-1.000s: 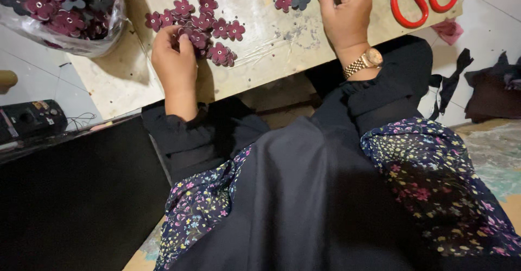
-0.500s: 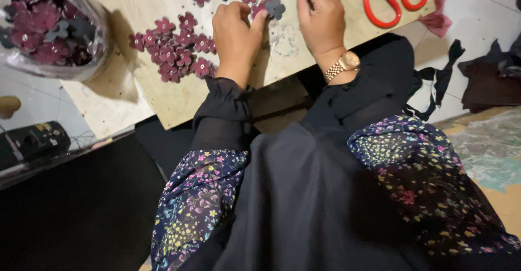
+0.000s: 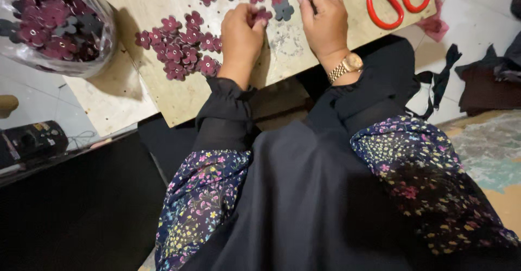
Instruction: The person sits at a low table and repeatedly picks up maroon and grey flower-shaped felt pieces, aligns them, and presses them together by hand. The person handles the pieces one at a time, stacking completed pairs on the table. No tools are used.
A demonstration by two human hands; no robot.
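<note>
I see my left hand pinched shut on a maroon flower piece at its one o'clock, while my right hand, fingers curled together, sits just beside at three o'clock, equally near it, over the tabletop.
</note>
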